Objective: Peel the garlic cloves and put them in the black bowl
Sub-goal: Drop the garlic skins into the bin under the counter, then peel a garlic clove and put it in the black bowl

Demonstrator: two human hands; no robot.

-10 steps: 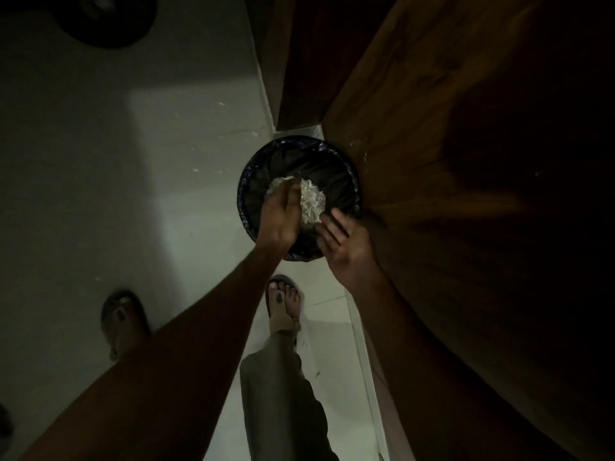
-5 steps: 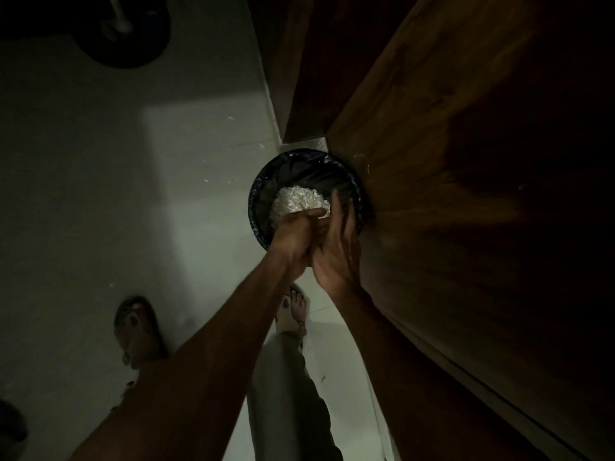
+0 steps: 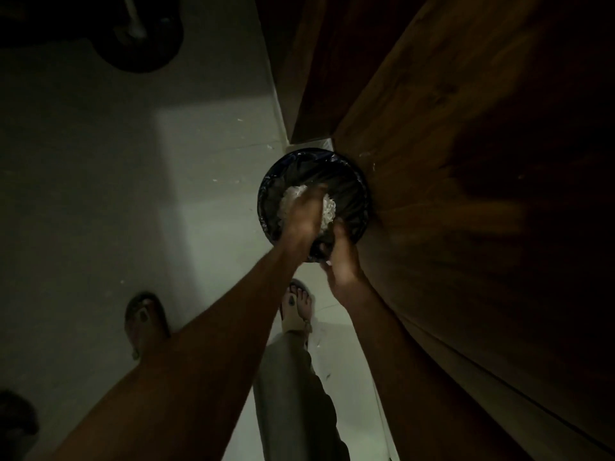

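Over the bin (image 3: 356, 181) on the floor, the left hand (image 3: 304, 211) is blurred, its fingers unreadable; the right hand (image 3: 341, 257), fingers curled, holds nothing visible. White peels (image 3: 327, 211) lie inside, suggesting cleanup; cloves and bowl unseen.

Person is wearing no sleeves; both forearms are showing bare. Grey-green trouser leg (image 3: 293, 394) is showing. Feet are wearing open-toed sandals (image 3: 297, 314), toenails dark-painted.

Dim room: pale tiled floor (image 3: 100, 194) (one lit patch) beside dark wooden furniture (image 3: 482, 194).
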